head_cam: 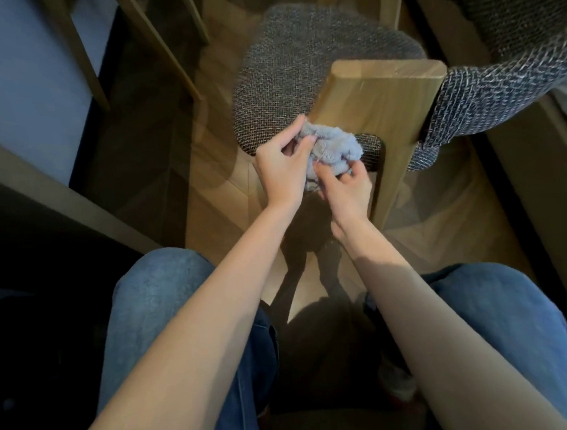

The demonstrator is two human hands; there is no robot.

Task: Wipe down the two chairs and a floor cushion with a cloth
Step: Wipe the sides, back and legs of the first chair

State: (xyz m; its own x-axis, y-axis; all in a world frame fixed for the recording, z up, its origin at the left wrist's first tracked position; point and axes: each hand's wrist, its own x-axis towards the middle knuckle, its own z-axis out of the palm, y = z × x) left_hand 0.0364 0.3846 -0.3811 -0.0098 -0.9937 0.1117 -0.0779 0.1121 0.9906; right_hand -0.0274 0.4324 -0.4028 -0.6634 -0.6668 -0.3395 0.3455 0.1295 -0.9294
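Observation:
A crumpled pale blue cloth [333, 153] is held between both hands, just in front of a wooden chair. My left hand [281, 170] pinches its left side with thumb and fingers. My right hand [348, 191] grips its lower right part. The chair has a grey woven seat [301, 72] and a light wooden backrest [378, 98], whose near post runs down to the floor beside my right hand. A second chair with the same grey fabric [504, 71] shows at the upper right. No floor cushion is visible.
Wooden table or chair legs [155, 47] stand at the upper left over the wood floor [215, 192]. A dark low edge of furniture [61, 200] runs along the left. My knees in blue jeans [161, 297] fill the bottom.

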